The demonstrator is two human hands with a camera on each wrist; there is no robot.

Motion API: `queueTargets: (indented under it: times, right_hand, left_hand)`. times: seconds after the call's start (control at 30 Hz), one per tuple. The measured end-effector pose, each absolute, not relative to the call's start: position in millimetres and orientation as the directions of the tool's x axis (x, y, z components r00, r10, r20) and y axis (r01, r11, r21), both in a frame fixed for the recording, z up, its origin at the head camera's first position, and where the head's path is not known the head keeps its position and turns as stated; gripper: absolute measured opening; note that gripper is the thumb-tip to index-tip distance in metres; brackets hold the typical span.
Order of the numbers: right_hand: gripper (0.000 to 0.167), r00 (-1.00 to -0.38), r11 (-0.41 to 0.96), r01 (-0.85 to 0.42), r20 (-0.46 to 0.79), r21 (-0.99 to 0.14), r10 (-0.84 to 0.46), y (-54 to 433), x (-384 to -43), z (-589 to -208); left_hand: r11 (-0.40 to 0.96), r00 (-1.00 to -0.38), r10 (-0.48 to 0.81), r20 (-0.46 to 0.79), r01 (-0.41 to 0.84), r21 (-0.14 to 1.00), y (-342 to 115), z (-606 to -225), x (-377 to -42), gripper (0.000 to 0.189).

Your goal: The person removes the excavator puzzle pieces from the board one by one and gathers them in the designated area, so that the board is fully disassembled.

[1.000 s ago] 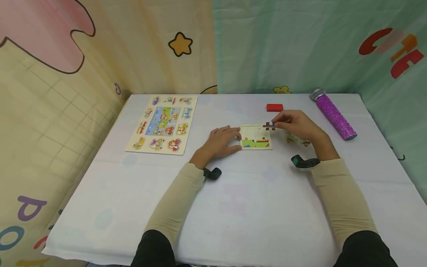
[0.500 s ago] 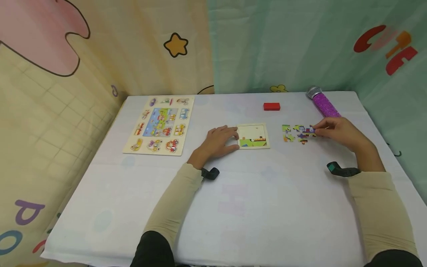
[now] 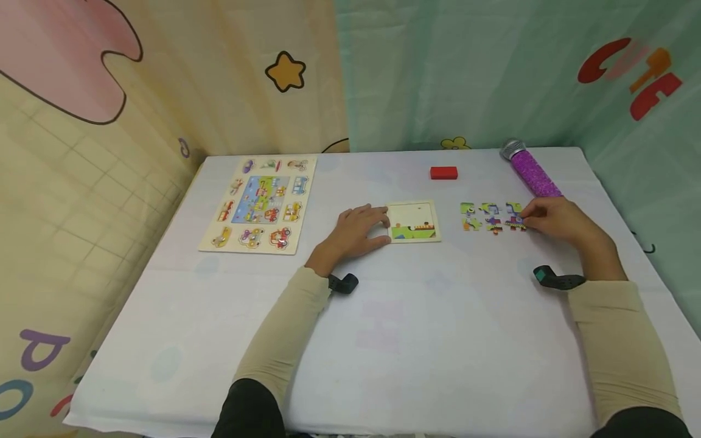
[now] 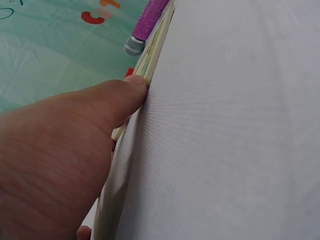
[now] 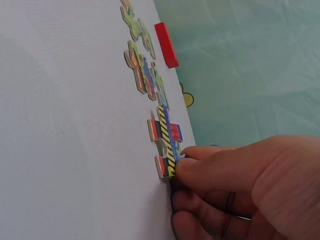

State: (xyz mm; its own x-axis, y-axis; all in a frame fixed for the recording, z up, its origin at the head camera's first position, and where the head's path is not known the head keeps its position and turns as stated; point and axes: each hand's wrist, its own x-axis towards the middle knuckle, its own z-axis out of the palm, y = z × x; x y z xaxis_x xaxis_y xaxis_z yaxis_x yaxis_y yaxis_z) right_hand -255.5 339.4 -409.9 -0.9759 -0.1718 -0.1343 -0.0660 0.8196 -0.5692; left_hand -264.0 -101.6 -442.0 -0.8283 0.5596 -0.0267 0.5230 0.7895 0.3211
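Note:
A small wooden puzzle board [image 3: 413,213], part-filled with green picture along its near side, lies flat at the middle of the table. My left hand [image 3: 358,232] rests at its left side, thumb and fingertips touching the edge. In the left wrist view the thumb [image 4: 112,97] reaches the board's edge. To the right, my right hand [image 3: 560,218] pinches the edge of a jigsaw piece [image 5: 169,140] with black-and-yellow stripes between thumb and finger. That piece sits low at the table, beside other loose jigsaw pieces [image 3: 491,218] set out in rows. The remaining right fingers curl beneath.
A larger wooden puzzle board [image 3: 252,242] with vehicle pieces lies at the left. Behind the small board is a red block [image 3: 443,173]. A purple glittery microphone [image 3: 533,173] lies at the back right, partly behind my right hand. Printed curtains stand behind the table.
My right hand has moved right from the small board's far corner to the loose pieces, where a jigsaw piece has been set down among them. My left hand keeps its place.

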Motion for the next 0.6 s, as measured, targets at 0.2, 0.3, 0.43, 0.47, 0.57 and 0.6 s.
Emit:
queueTargets:
  times: [0.2, 0.3, 0.43, 0.47, 0.57, 0.6]
  right_hand:
    - [0.015, -0.977, 0.861, -0.109, -0.106, -0.496, -0.184, 332.0, -255.8, -407.9]
    - [0.015, -0.978, 0.875, -0.103, -0.111, -0.474, -0.175, 327.5, -255.4, -406.4]
    - [0.016, -0.98, 0.881, -0.093, -0.111, -0.465, -0.162, 324.4, -254.2, -405.0]
    - [0.016, -0.981, 0.882, -0.091, -0.112, -0.463, -0.16, 324.2, -253.8, -404.7]
    - [0.015, -0.98, 0.885, -0.079, -0.128, -0.46, -0.154, 324.3, -252.9, -404.3]
    - [0.015, -0.979, 0.885, -0.077, -0.134, -0.459, -0.155, 324.7, -252.6, -404.0]
  left_hand:
    - [0.788, -0.827, 0.562, -0.027, 0.524, 0.323, -101.9, -441.0, -264.4, 0.037]
    - [0.788, -0.828, 0.56, -0.027, 0.523, 0.325, -102.3, -440.8, -264.4, 0.037]
    - [0.786, -0.826, 0.562, -0.027, 0.524, 0.328, -102.5, -440.9, -264.7, 0.036]
    - [0.785, -0.825, 0.564, -0.028, 0.525, 0.33, -102.5, -440.8, -264.6, 0.036]
    - [0.783, -0.824, 0.566, -0.03, 0.526, 0.331, -102.2, -440.6, -264.6, 0.036]
    - [0.784, -0.824, 0.566, -0.03, 0.526, 0.33, -102.1, -440.7, -264.6, 0.037]
